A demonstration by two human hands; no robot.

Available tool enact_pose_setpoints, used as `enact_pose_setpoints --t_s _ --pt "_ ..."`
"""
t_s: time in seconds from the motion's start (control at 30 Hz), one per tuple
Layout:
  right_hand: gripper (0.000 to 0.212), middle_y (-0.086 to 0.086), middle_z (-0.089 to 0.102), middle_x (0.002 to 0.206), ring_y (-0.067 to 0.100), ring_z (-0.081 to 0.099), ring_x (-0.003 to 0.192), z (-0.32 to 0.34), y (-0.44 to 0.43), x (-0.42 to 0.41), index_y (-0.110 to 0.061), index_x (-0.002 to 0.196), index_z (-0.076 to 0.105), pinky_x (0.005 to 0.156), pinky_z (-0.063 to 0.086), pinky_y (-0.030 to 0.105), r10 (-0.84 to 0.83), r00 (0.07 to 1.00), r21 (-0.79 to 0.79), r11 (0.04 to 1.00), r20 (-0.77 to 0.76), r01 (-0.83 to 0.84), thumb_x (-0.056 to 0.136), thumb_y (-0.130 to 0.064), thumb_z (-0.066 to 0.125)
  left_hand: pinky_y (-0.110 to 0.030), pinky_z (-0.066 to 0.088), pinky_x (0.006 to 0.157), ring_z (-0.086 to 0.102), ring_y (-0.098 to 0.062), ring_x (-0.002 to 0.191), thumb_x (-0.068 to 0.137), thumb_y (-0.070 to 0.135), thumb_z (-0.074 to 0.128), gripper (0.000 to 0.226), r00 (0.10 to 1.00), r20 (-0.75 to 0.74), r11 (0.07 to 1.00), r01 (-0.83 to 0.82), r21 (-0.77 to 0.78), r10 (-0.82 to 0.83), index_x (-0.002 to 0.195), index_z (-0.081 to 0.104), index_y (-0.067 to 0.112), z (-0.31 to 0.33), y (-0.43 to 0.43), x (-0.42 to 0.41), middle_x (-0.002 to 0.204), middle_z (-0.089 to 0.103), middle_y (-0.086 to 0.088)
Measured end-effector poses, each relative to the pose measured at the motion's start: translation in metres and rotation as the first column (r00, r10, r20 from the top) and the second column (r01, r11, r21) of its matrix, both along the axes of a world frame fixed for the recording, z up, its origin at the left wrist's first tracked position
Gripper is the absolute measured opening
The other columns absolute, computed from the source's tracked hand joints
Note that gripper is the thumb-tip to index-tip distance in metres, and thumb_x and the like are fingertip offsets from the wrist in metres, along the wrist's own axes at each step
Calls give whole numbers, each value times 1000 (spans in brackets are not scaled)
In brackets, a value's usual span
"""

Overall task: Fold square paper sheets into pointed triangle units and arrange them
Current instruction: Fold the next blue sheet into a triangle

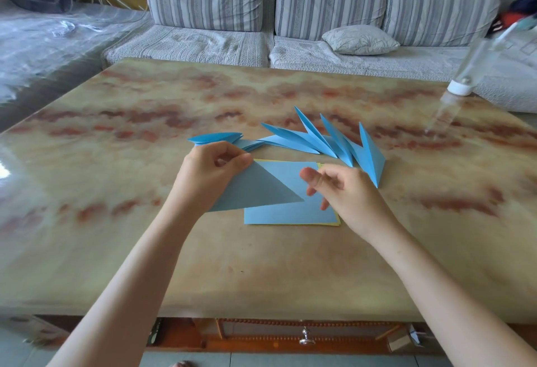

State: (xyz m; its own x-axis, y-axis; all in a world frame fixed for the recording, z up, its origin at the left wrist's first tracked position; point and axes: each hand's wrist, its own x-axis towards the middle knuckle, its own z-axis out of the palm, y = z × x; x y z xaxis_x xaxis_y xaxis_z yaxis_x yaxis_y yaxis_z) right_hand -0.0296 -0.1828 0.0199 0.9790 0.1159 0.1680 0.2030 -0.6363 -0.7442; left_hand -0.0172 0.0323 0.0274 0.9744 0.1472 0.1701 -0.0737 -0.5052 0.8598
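Blue paper folded into a triangle (255, 189) is held by the left hand (212, 169). Thumb and forefinger pinch its upper corner and the remaining fingers curl in behind. The triangle's long point reaches away from those fingers toward the right hand (345, 189). That hand holds nothing: its fingers are loosely curled and a little spread, with the thumb just beside the free point. Directly under them lies the stack of flat sheets (290, 215); whether the lower fingertips touch it is hard to tell from this angle. The finished units (328, 143) fan out just beyond the right knuckles.

The main risk is the one-corner pinch. With nothing clamping the far point, the two layers can slide against each other, and any crease pressed then would likely come out skewed and leave a blunt tip. The table (290, 265) looks glossy, so a sheet pressed down by one hand alone may skate. A quick reach by the right fingers could also drag the top sheet off the stack or brush the fan out of order.
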Motion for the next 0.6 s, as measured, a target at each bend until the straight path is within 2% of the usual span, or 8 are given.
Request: enact_pose_setpoints --t_s 0.07,0.13,0.2,0.3,0.43,0.47,0.53,0.6 --pt "33 -5 69 77 9 60 56 -1 6 1 -19 83 68 55 43 26 73 993 221 974 -95 -51 78 -52 67 -20 35 58 50 -6 64 87 33 66 10 999 -13 999 36 -2 -36 83 69 25 -2 -5 -2 73 61 9" --pt "6 -4 69 74 5 56 56 -2 12 2 -19 85 70 50 40 22 144 979 352 932 -146 -84 81 -22 74 -16 36 56 50 -3 61 86 36 67 10 998 -17 998 59 -1 -59 81 69 27 -4 -10 -3 73 62 8" --pt "10 -3 70 74 3 57 60 -3 13 3 -20 80 71 48 39 20 126 984 381 922 -127 -69 81 -10 74 -9 36 54 51 4 59 85 40 67 10 996 -22 996 83 -42 -84 79 68 32 -4 -12 -3 73 62 13" --pt "10 3 70 77 4 57 63 -4 10 7 -17 80 70 46 40 17 28 997 415 910 -78 7 82 -7 73 -11 42 59 55 10 60 85 47 61 10 977 -120 982 163 -96 -174 87 66 39 -3 -7 -5 70 62 23" --pt "5 3 69 78 3 58 60 -10 9 10 -13 84 70 48 44 18 -22 998 438 898 -58 46 85 -8 70 -18 55 62 68 -6 68 87 21 68 7 931 -260 962 221 -163 -258 90 73 25 -4 9 -5 74 73 9" --pt "2 2 70 81 3 60 62 -10 9 10 -12 88 70 50 47 19 -27 998 446 894 -54 48 87 -11 69 -17 54 59 67 -4 65 87 14 68 9 934 -257 959 200 -202 -249 89 72 21 -5 13 -4 71 73 7" --pt "12 -3 72 88 6 65 72 -12 9 11 -14 96 71 62 51 21 -32 999 411 911 -37 44 90 -22 65 -15 53 53 66 -2 56 86 5 67 8 966 -211 959 89 -268 -149 90 71 11 -6 19 1 66 71 3" --pt "13 -10 72 91 5 65 81 -16 6 11 -19 96 72 73 49 17 -37 999 289 957 9 33 90 -27 65 -14 52 49 66 -4 52 86 3 66 10 988 -152 952 -53 -302 6 95 68 5 -9 25 7 75 69 -4"
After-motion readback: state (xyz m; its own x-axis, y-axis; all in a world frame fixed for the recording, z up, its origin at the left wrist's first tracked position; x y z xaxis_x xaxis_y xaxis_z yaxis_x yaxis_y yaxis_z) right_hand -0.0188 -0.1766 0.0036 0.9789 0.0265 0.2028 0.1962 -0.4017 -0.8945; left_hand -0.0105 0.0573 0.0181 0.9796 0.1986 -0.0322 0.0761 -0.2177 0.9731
